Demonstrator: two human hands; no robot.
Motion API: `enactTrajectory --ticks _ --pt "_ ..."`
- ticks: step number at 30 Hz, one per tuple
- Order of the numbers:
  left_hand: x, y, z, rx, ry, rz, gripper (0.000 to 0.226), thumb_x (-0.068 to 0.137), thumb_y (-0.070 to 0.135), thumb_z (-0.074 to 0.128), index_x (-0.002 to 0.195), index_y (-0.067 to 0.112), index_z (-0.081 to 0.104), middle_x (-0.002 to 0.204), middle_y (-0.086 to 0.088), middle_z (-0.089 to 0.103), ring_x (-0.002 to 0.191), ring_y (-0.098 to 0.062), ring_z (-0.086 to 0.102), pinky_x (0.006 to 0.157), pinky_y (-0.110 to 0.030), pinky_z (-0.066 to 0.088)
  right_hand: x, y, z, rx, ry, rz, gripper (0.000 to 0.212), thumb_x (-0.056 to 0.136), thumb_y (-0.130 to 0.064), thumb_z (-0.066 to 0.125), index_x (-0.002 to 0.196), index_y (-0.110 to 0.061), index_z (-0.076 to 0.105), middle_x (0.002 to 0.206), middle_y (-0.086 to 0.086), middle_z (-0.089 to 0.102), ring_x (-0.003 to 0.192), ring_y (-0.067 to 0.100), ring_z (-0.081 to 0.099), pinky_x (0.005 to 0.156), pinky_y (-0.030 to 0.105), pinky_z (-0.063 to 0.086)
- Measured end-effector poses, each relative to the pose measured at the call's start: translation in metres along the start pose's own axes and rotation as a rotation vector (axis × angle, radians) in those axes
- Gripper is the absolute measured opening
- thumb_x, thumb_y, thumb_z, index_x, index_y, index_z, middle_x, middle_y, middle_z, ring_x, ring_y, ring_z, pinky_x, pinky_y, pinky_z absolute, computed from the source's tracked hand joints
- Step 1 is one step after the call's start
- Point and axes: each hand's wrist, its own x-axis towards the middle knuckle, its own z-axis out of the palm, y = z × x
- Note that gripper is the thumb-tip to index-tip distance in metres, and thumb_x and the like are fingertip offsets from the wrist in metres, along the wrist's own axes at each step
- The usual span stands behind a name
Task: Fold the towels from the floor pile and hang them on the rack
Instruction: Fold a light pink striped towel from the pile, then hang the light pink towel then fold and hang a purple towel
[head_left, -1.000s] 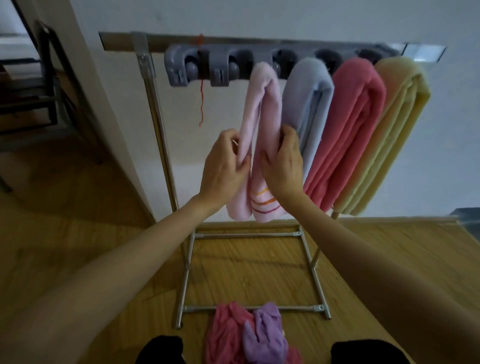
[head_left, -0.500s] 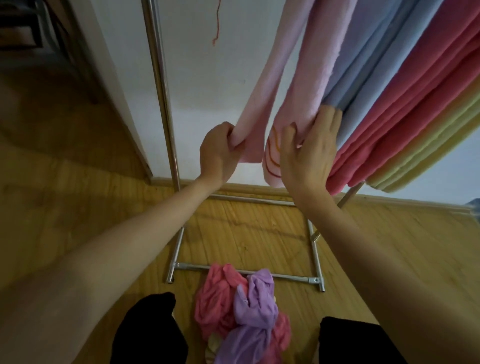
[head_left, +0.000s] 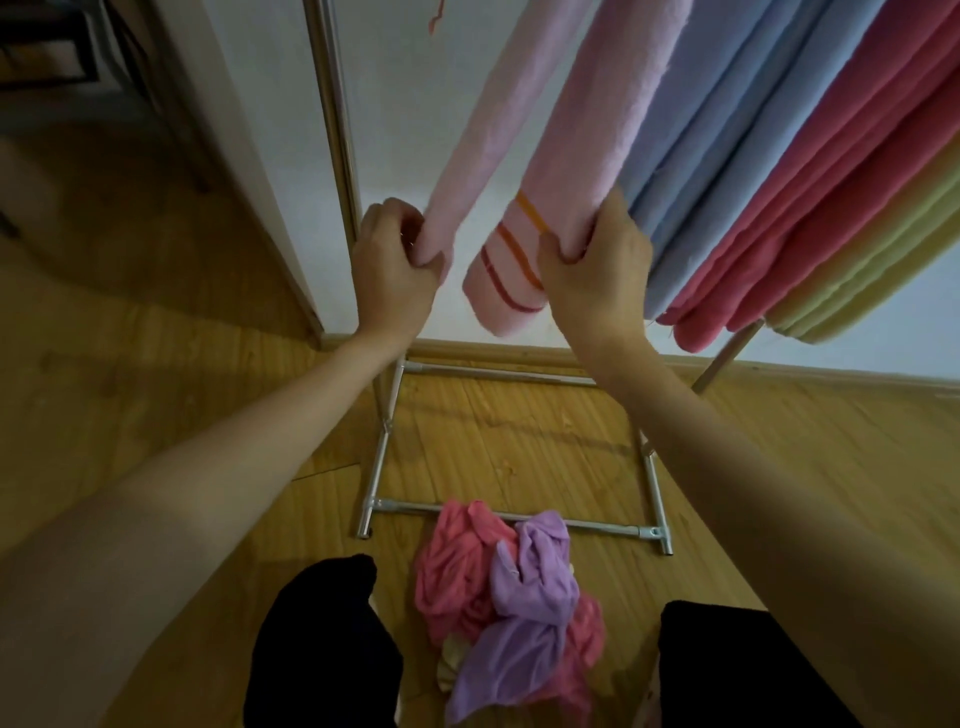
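Towel (head_left: 582, 171), pale pink with orange and dark red stripes near one end, hangs doubled over the rack (head_left: 332, 130), beside blue (head_left: 727, 130), coral (head_left: 810, 218) and yellow (head_left: 893, 249) towels. Left hand (head_left: 395, 265) pinches the plain end between thumb and curled fingers; right hand (head_left: 597, 270) grips the striped end. A crumpled pile (head_left: 509, 603) of pink and purple towels lies on the floor (head_left: 156, 389).

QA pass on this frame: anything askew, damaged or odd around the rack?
Minor only. A loose red thread dangles by the wall at the top, beside the pink towel. The left hand and right hand each grip one of its hanging ends. The floor pile lies crumpled, unfolded. No damage shows.
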Motion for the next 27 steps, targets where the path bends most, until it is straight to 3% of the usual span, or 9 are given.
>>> enactTrajectory --ticks 3,6,10,13,15,18,20,23,27 --pt "-0.003 0.001 0.007 0.033 -0.010 0.011 0.020 0.079 0.011 0.066 0.095 0.003 0.058 0.094 -0.008 0.060 0.080 -0.014 0.055 0.067 -0.006 0.042 0.014 0.014 0.002 -0.161 -0.059 0.039 0.004 0.087 -0.007 0.053 0.084 -0.009 0.051 0.069 0.000 0.050 0.060 0.015 0.045 0.054 0.019 0.028" --pt "-0.007 0.008 0.019 0.021 -0.022 0.025 0.018 0.080 0.007 0.065 0.096 0.001 0.058 0.093 -0.010 0.058 0.078 -0.011 0.051 0.066 -0.001 0.039 0.021 0.024 0.002 -0.251 -0.102 0.021 0.006 0.088 -0.009 0.052 0.084 -0.007 0.056 0.068 0.001 0.052 0.065 0.019 0.052 0.056 0.029 0.038" --pt "-0.015 0.014 0.043 0.000 -0.053 0.044 0.020 0.083 0.012 0.065 0.095 0.000 0.056 0.091 -0.013 0.058 0.076 -0.016 0.052 0.064 -0.013 0.042 0.020 0.040 0.009 -0.280 -0.157 -0.046 0.015 0.090 -0.014 0.054 0.078 -0.006 0.055 0.064 0.003 0.052 0.061 0.024 0.054 0.053 0.031 0.039" --pt "-0.024 0.016 0.060 -0.004 -0.086 0.073 0.025 0.085 0.020 0.064 0.095 0.000 0.055 0.089 -0.010 0.056 0.074 -0.017 0.051 0.062 -0.024 0.043 0.014 0.056 0.012 -0.179 -0.177 -0.104 0.033 0.091 -0.022 0.056 0.061 -0.014 0.048 0.052 -0.008 0.047 0.046 0.008 0.045 0.047 0.014 0.029" --pt "-0.037 0.013 0.067 0.035 -0.145 0.093 0.024 0.084 0.019 0.063 0.096 0.000 0.054 0.089 -0.007 0.053 0.073 -0.016 0.048 0.062 -0.023 0.038 0.006 0.071 0.011 -0.137 -0.211 -0.101 0.036 0.091 -0.023 0.055 0.058 -0.019 0.042 0.051 -0.011 0.048 0.046 0.005 0.047 0.048 0.012 0.030" --pt "-0.071 -0.008 0.070 0.116 -0.290 0.168 0.021 0.084 0.016 0.060 0.099 0.004 0.052 0.092 -0.006 0.052 0.074 -0.012 0.047 0.064 -0.024 0.039 -0.016 0.115 0.010 -0.257 -0.275 -0.095 0.020 0.090 -0.022 0.052 0.087 -0.004 0.060 0.081 0.008 0.067 0.072 0.022 0.062 0.063 0.035 0.046" --pt "-0.098 -0.032 0.072 0.195 -0.423 0.167 0.022 0.084 0.012 0.060 0.102 0.006 0.052 0.098 -0.008 0.053 0.079 -0.014 0.050 0.068 -0.028 0.045 -0.042 0.151 0.007 -0.340 -0.402 -0.031 0.025 0.090 -0.018 0.053 0.109 -0.004 0.060 0.101 0.010 0.067 0.090 0.029 0.063 0.075 0.039 0.049" --pt "-0.146 -0.068 0.080 0.304 -0.615 0.103 0.028 0.081 0.004 0.060 0.107 0.004 0.051 0.108 -0.013 0.052 0.091 -0.025 0.055 0.079 -0.037 0.048 -0.097 0.206 0.005 -0.457 -0.600 0.130 0.031 0.088 -0.015 0.055 0.116 -0.003 0.057 0.112 0.016 0.062 0.100 0.034 0.060 0.080 0.040 0.048" --pt "-0.212 -0.105 0.098 0.422 -0.908 0.002 0.028 0.080 0.005 0.059 0.107 0.003 0.052 0.110 -0.016 0.050 0.102 -0.033 0.052 0.079 -0.044 0.045 -0.183 0.271 0.011 -0.522 -0.869 0.380 0.038 0.087 -0.010 0.056 0.123 0.001 0.052 0.118 0.022 0.056 0.107 0.039 0.055 0.085 0.043 0.044"
